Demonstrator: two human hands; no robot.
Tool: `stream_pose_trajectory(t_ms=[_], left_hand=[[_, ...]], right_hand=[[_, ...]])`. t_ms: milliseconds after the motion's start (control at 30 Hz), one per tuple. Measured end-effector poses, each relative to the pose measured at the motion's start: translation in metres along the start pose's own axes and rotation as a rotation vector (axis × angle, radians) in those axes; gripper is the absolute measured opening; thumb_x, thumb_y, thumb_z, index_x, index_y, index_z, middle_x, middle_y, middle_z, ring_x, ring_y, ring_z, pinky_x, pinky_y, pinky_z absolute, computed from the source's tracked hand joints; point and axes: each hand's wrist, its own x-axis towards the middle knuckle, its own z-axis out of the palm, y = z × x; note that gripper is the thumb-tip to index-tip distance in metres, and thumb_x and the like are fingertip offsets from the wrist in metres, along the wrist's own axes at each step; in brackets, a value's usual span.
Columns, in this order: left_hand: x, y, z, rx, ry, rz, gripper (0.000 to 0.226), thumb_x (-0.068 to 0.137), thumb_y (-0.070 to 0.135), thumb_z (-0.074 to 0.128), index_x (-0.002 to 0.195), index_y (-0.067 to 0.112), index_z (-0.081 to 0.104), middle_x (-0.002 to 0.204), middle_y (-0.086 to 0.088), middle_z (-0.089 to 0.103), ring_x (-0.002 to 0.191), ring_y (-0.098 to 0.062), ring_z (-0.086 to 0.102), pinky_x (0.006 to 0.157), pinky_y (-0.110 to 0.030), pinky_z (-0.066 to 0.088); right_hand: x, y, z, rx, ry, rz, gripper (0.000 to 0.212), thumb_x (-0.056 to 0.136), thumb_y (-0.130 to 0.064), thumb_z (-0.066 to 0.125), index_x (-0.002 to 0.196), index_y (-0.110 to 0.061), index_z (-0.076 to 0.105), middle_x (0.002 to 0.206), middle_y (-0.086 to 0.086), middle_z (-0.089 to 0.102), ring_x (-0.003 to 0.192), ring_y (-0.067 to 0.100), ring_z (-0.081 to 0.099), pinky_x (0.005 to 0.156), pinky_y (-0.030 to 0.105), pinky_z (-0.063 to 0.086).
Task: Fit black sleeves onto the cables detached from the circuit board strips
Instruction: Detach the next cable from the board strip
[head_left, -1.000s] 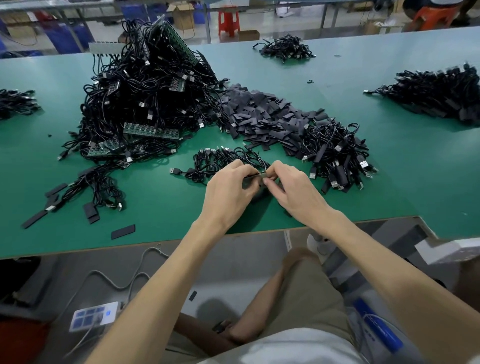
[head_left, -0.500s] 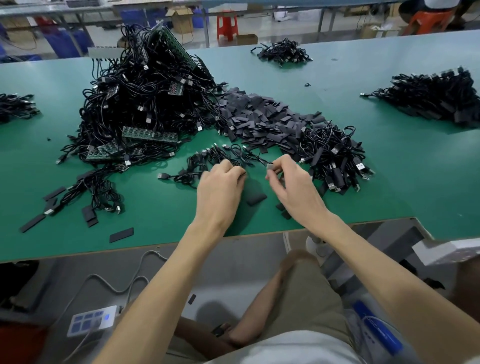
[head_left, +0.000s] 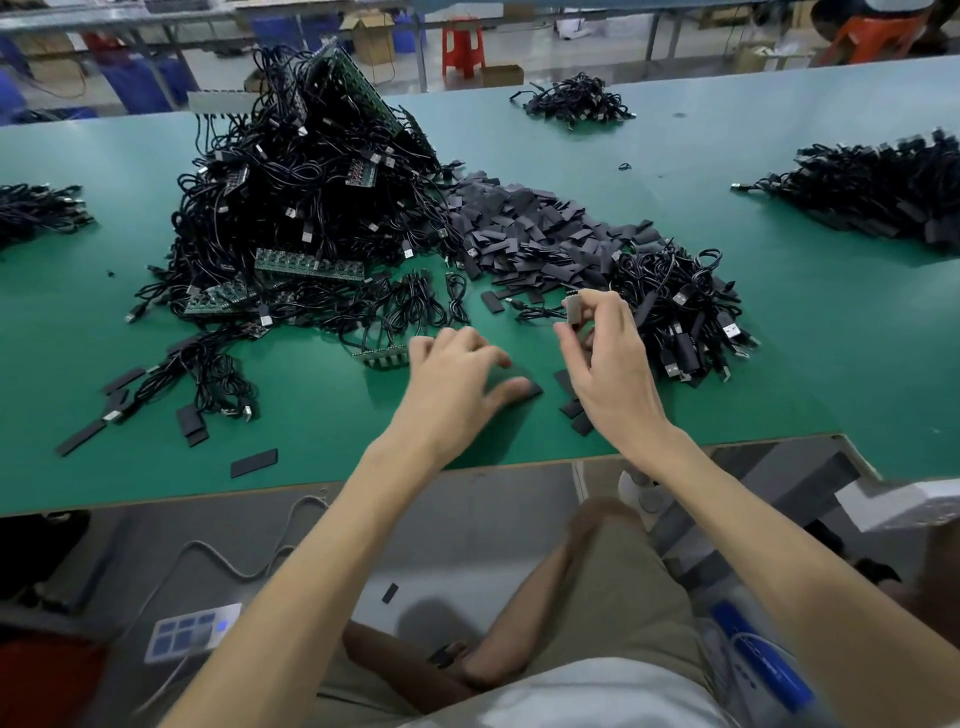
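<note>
Near the front edge of the green table (head_left: 779, 364), seen from my head camera, my right hand (head_left: 608, 364) pinches a black sleeve (head_left: 574, 312) between thumb and forefinger, lifted off the surface. Its long axis stands close to upright, and a thin cable (head_left: 535, 313) trails from it to the left. My left hand (head_left: 457, 374) sits low with fingers spread and relaxed, thumb tip against a flat sleeve (head_left: 537, 389) lying on the table. Just right of the held piece crowds a cable bundle (head_left: 675, 312). Farther off lies the sleeve pile (head_left: 530, 228), and far left the tangled heap (head_left: 311, 197) with a circuit board strip (head_left: 309, 262). Loose sleeves (head_left: 571, 408) lie by my right wrist.
</note>
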Motion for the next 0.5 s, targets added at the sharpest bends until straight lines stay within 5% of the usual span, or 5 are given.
stream_pose_trajectory(t_ms=[267, 500], left_hand=[[0.006, 0.016, 0.011, 0.102, -0.038, 0.131, 0.031, 0.107, 0.035, 0.047, 0.123, 0.018, 0.067, 0.113, -0.003, 0.056, 0.109, -0.025, 0.052, 0.096, -0.033, 0.037], [-0.003, 0.012, 0.016, -0.088, 0.043, 0.085, 0.014, 0.102, 0.023, 0.057, 0.107, 0.011, 0.063, 0.105, -0.003, 0.064, 0.099, -0.025, 0.056, 0.086, -0.036, 0.045]], right_hand=[[0.000, 0.002, -0.001, -0.092, -0.017, -0.099, 0.021, 0.105, -0.010, 0.054, 0.119, 0.002, 0.062, 0.112, 0.013, 0.051, 0.102, 0.028, 0.057, 0.093, 0.041, 0.051], [-0.003, -0.004, -0.003, -0.110, -0.130, -0.217, 0.021, 0.101, -0.003, 0.057, 0.122, -0.002, 0.063, 0.117, 0.009, 0.064, 0.111, 0.027, 0.057, 0.099, 0.034, 0.047]])
